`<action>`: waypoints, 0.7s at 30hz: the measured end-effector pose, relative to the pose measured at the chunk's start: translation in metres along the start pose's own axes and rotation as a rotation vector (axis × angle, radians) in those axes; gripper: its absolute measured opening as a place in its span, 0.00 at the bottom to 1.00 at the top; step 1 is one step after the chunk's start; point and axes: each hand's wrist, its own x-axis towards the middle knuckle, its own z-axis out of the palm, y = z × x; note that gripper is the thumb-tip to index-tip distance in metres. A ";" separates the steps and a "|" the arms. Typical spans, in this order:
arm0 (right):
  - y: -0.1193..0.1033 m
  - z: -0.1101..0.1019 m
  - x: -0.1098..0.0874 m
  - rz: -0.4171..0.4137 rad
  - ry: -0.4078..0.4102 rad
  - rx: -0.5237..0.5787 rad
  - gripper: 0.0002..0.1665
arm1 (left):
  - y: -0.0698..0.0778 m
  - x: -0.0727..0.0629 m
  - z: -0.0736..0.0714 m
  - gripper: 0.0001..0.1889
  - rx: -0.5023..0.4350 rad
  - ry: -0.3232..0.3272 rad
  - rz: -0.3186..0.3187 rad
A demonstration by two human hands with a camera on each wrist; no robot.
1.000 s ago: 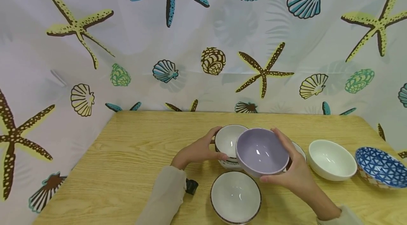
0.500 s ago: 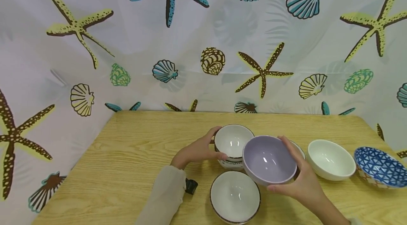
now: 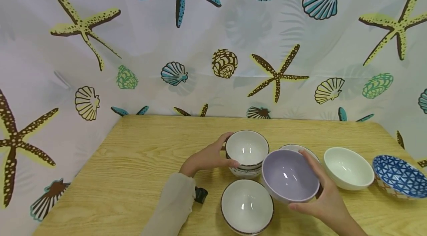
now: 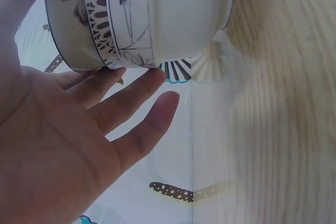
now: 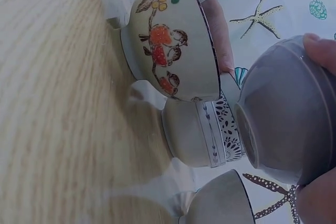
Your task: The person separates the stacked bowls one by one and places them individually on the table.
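Note:
My right hand [image 3: 325, 193] holds a purple bowl [image 3: 290, 175] in the air, thumb at its near rim and fingers round its right side. In the right wrist view the same purple bowl [image 5: 289, 111] is tilted. Left of it, my left hand [image 3: 208, 160] grips a white dark-rimmed bowl [image 3: 247, 149], stacked in a patterned bowl [image 3: 248, 173]. The left wrist view shows this stack [image 4: 184, 14] against spread, bent fingers. Nearer to me stands another white bowl [image 3: 247, 206]; painted birds decorate its outside [image 5: 168, 51].
Partly hidden behind the purple bowl is a white bowl [image 3: 300, 148]. To the right stand a pale green-white bowl [image 3: 348, 167] and a blue patterned bowl [image 3: 400, 176]. A shell-and-starfish cloth [image 3: 200, 91] hangs behind the wooden table [image 3: 133, 165].
My right hand has carried the purple bowl right and toward me, away from the stack, uncovering more of the stack and the bowl behind. The left hand stays in place.

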 end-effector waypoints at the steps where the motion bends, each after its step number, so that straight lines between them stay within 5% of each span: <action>1: 0.000 0.000 -0.001 0.001 0.000 -0.004 0.71 | 0.000 0.000 0.000 0.54 -0.001 0.000 0.000; 21: 0.003 -0.003 -0.017 0.046 -0.015 -0.105 0.70 | -0.001 0.000 0.001 0.54 0.010 0.009 -0.027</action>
